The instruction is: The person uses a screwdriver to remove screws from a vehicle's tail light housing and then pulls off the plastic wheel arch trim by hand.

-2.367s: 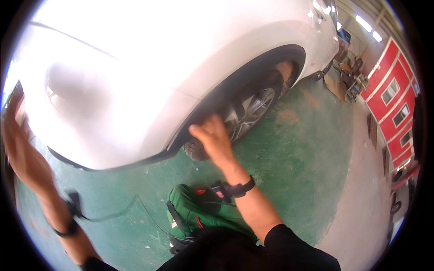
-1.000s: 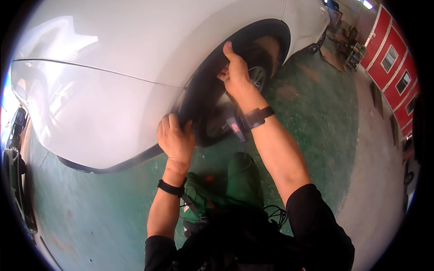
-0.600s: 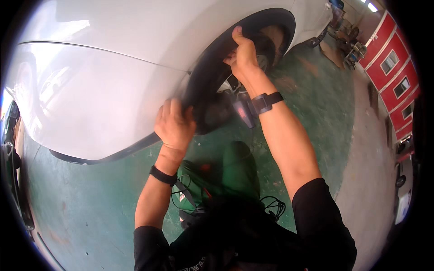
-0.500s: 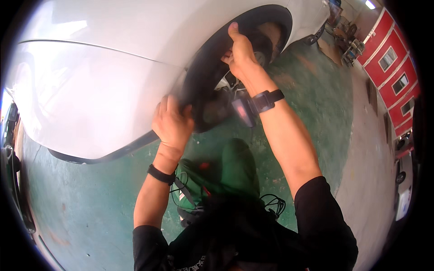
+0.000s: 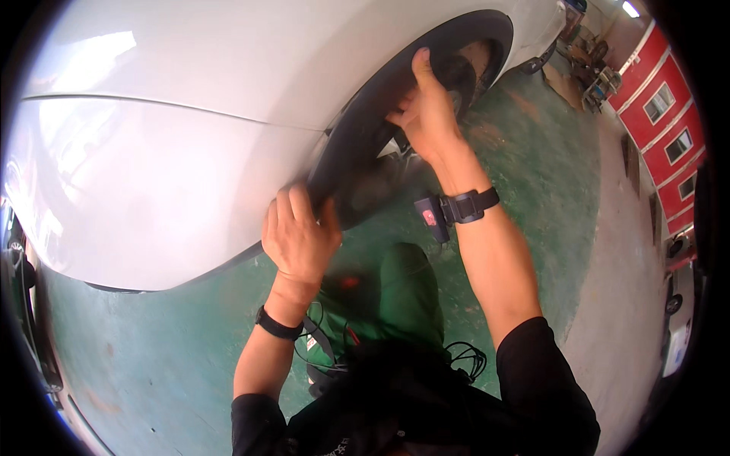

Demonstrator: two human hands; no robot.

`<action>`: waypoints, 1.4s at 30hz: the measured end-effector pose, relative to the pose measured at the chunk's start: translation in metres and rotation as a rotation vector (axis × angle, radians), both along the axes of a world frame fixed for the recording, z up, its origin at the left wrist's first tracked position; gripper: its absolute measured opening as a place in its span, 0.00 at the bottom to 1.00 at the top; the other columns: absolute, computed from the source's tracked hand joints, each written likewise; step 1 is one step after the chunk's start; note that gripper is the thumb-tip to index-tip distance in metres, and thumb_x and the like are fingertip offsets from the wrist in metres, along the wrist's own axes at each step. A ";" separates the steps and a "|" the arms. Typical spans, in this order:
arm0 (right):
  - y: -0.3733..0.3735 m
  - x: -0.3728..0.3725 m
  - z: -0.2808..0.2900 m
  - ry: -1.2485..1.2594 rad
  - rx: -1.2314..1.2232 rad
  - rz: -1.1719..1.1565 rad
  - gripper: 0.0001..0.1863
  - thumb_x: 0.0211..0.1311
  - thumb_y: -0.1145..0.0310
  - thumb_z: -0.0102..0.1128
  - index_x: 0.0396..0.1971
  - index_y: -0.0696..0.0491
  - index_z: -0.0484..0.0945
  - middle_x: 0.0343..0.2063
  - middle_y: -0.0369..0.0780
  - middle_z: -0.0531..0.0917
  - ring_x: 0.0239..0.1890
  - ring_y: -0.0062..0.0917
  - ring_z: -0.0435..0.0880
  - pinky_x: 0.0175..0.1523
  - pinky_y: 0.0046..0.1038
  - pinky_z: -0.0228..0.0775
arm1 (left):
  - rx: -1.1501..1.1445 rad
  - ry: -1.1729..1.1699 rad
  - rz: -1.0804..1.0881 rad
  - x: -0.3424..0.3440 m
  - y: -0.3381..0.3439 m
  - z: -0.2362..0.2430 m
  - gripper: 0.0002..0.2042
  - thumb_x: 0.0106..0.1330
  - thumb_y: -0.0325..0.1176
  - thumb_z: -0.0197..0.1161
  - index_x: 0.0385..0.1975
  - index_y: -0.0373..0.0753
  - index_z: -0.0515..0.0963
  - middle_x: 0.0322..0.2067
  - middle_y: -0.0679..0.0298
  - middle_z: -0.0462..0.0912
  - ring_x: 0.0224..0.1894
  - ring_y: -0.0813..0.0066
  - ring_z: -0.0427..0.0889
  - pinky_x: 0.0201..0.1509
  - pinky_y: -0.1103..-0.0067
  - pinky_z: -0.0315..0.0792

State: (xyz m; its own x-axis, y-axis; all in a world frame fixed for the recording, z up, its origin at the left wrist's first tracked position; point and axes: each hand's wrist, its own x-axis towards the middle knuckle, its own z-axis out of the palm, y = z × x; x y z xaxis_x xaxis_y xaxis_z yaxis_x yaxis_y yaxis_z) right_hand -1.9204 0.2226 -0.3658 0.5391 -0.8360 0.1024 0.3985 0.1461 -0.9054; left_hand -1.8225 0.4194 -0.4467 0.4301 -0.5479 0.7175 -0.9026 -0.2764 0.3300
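The black trim (image 5: 351,125) curves round the wheel arch of a white car (image 5: 175,182). At its lower end, my left hand (image 5: 302,235) has its fingers bent over the edge beside the white panel, the thumb on the inner side. Higher along the arch, my right hand (image 5: 432,121) rests against the trim's inner side. Its thumb points up, apart from the partly bent fingers. Behind the hands, the wheel (image 5: 456,80) shows only in part, and the inside of the arch is dark and blurred.
My green-trousered knees (image 5: 411,292) are below the arch, on a green floor (image 5: 532,205). Dark cables (image 5: 468,359) hang by my waist. A red wall with windows (image 5: 658,114) stands at the right, near assorted parts (image 5: 597,76) and another vehicle (image 5: 679,319).
The car and both hands have shifted slightly right and down in view. Both hands stay at the arch, the left at its lower end and the right higher up.
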 end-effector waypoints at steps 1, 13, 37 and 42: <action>0.007 -0.001 -0.003 0.007 0.018 0.047 0.38 0.66 0.34 0.54 0.60 0.54 0.69 0.54 0.42 0.76 0.56 0.34 0.74 0.62 0.45 0.63 | 0.009 0.015 0.019 -0.001 0.001 0.002 0.21 0.49 0.35 0.74 0.40 0.37 0.72 0.34 0.57 0.76 0.34 0.51 0.78 0.37 0.64 0.72; 0.089 0.039 -0.031 0.580 -0.542 -0.205 0.29 0.51 0.52 0.76 0.29 0.67 0.74 0.26 0.47 0.81 0.30 0.29 0.82 0.37 0.32 0.76 | 0.017 0.243 -0.026 0.003 0.003 0.015 0.17 0.48 0.27 0.72 0.35 0.38 0.71 0.33 0.56 0.78 0.34 0.47 0.79 0.34 0.63 0.73; 0.078 0.048 -0.016 0.472 -0.378 -0.055 0.07 0.47 0.78 0.58 0.16 0.58 0.69 0.17 0.31 0.72 0.21 0.14 0.65 0.27 0.25 0.59 | -0.227 0.197 -0.206 0.026 -0.015 -0.012 0.12 0.43 0.19 0.65 0.28 0.41 0.77 0.20 0.64 0.69 0.20 0.64 0.74 0.22 0.71 0.66; 0.084 0.051 -0.019 0.395 -0.283 -0.081 0.05 0.50 0.80 0.58 0.22 0.56 0.71 0.22 0.28 0.72 0.24 0.12 0.65 0.28 0.22 0.58 | -0.282 0.190 -0.262 0.033 -0.014 -0.015 0.14 0.39 0.19 0.62 0.28 0.42 0.77 0.20 0.66 0.68 0.19 0.66 0.73 0.21 0.73 0.65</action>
